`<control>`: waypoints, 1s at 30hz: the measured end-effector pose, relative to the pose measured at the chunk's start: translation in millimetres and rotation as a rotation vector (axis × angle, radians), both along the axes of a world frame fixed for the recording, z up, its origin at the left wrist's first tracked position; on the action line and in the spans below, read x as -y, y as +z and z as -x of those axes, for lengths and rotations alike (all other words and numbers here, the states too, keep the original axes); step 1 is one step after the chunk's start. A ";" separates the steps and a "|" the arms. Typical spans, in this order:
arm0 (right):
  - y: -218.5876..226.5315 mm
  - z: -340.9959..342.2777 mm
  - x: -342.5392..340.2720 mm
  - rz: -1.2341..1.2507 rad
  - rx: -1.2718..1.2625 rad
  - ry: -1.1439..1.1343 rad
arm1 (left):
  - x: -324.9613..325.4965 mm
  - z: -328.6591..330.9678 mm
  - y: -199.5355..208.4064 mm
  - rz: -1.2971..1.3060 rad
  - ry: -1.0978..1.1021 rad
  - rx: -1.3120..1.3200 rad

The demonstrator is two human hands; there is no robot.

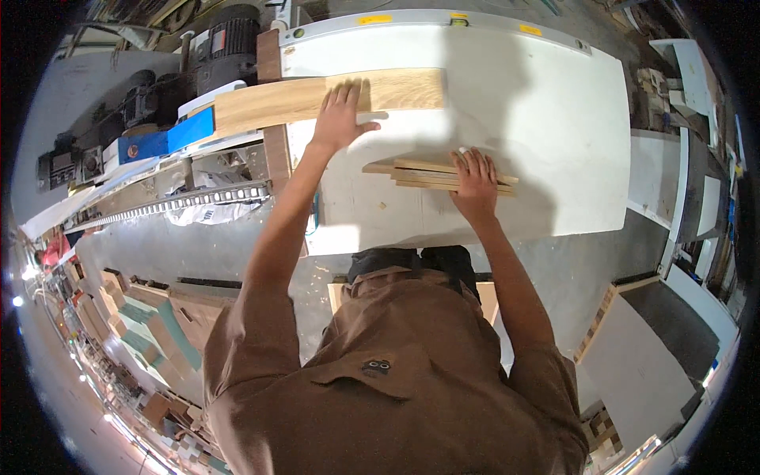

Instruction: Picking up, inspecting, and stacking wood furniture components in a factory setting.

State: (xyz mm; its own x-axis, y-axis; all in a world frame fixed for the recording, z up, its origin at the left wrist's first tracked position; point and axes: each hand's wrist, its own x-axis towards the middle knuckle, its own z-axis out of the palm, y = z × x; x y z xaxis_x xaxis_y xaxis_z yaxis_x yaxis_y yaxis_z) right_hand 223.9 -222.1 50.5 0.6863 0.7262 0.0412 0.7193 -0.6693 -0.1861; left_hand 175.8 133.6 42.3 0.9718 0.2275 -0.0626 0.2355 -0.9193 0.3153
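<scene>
A long light-brown wooden board lies across the far left of the white tabletop. Its left end reaches past the table edge toward a blue machine part. My left hand rests flat on this board, fingers stretched and thumb out to the side. Nearer to me, several thin wooden strips lie in a loose bundle, slightly fanned at the left end. My right hand is wrapped over the right part of the bundle, its fingertips at the strips' far side. The undersides of the strips are hidden.
A long spirit level lies along the table's far edge. To the left stands a machine with a dark motor and a chain-like conveyor track. A grey panel leans at the lower right. Wooden pieces are stacked at the lower left.
</scene>
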 end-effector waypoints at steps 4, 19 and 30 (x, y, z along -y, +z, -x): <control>11.6 2.8 -7.1 0.122 -0.127 -0.020 | -17.3 -52.2 -3.6 -0.193 -0.098 -0.232; 2.9 4.1 -1.1 0.075 -0.083 -0.085 | 26.0 -24.7 -17.1 -0.119 -0.335 0.179; 8.5 6.6 -3.2 0.033 -0.014 -0.116 | 65.4 -29.8 17.5 0.286 -0.532 -0.286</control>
State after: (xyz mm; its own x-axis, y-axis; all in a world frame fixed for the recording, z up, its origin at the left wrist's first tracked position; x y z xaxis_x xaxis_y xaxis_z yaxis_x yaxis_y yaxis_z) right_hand 217.2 -218.9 59.0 0.7663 0.6424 0.0081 0.6340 -0.7540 -0.1717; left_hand 205.7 68.2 59.7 0.8832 -0.3419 -0.3212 -0.1161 -0.8227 0.5565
